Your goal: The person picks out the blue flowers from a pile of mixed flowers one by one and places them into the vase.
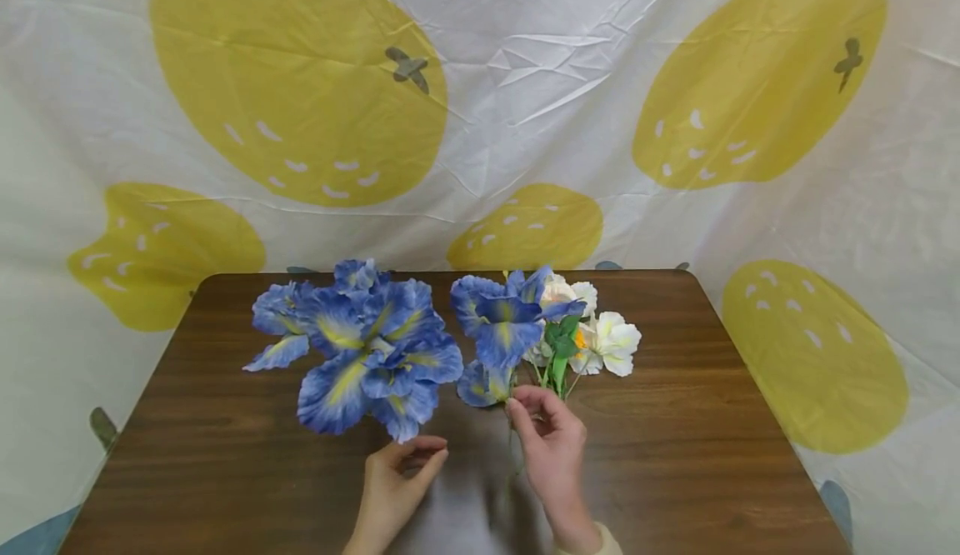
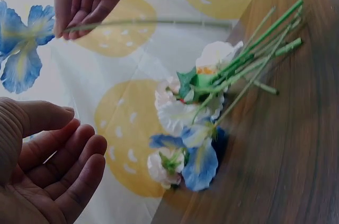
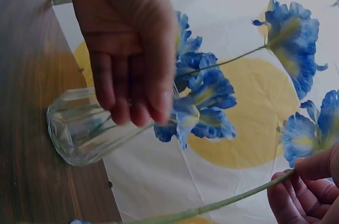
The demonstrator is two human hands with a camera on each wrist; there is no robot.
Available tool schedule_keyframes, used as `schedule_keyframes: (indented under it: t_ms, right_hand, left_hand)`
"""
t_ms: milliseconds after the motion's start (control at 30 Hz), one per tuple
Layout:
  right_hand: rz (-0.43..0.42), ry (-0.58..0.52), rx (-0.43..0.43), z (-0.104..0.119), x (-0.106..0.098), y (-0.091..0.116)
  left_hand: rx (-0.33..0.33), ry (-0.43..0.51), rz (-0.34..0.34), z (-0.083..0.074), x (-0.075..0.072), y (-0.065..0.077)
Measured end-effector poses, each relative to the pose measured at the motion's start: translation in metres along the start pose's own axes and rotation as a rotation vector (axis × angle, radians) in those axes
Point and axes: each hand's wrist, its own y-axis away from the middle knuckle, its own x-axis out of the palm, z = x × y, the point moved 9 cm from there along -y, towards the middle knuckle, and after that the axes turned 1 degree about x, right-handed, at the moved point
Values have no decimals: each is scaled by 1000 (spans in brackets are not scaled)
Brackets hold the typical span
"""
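My right hand (image 1: 551, 447) pinches the green stem (image 3: 228, 201) of a blue iris between thumb and fingers, just below its bloom (image 1: 498, 313). In the left wrist view the held stem stretches sideways, off the table. My left hand (image 1: 401, 484) holds nothing; its fingers are loosely bent, just below a cluster of blue irises (image 1: 367, 347). These irises stand in a clear glass vase (image 3: 85, 134), seen in the right wrist view and hidden by blooms in the head view. There, one iris (image 3: 291, 38) leans out on a long stem.
A bunch of artificial flowers lies on the brown wooden table (image 1: 675, 455) at right: white blooms (image 1: 617, 342), green leaves (image 1: 562, 338) and a blue iris (image 1: 480, 384). Their stems (image 2: 265, 49) point toward the table's near side. A white cloth (image 1: 525, 122) with yellow fruit prints hangs behind.
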Motion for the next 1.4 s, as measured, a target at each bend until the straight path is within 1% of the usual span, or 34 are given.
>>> schedule_keyframes:
  t_ms: [133, 300, 367, 533, 633, 800, 933, 1100, 1167, 1267, 1333, 1400]
  right_hand:
    - [27, -25, -12, 2, 5, 3]
    - [59, -45, -18, 3, 11, 6]
    - [66, -46, -17, 3, 12, 7]
    - [74, -47, 22, 2, 16, 10]
    - [82, -49, 37, 1, 19, 14]
    - [96, -41, 9, 4, 23, 21]
    - [97, -22, -48, 9, 25, 25]
    - [108, -12, -104, 12, 27, 26]
    - [115, -12, -118, 12, 28, 27]
    - [127, -13, -131, 12, 30, 28]
    - [136, -15, -136, 12, 31, 30]
    - [143, -14, -144, 11, 33, 32]
  left_hand:
    - [-34, 47, 37, -1, 11, 0]
    - [-13, 98, 85, -7, 23, 0]
    - [-15, 110, 102, -9, 26, 0]
    - [-27, 127, 126, -8, 29, 1]
    - [-17, 132, 135, -9, 30, 1]
    - [35, 120, 134, -14, 30, 2]
    - [67, 113, 133, -17, 29, 3]
    - [151, 125, 151, -25, 30, 4]
    - [173, 137, 157, -28, 30, 4]
    - [178, 147, 148, -28, 30, 5]
    - [173, 153, 129, -28, 29, 5]
    - [178, 137, 104, -28, 27, 5]
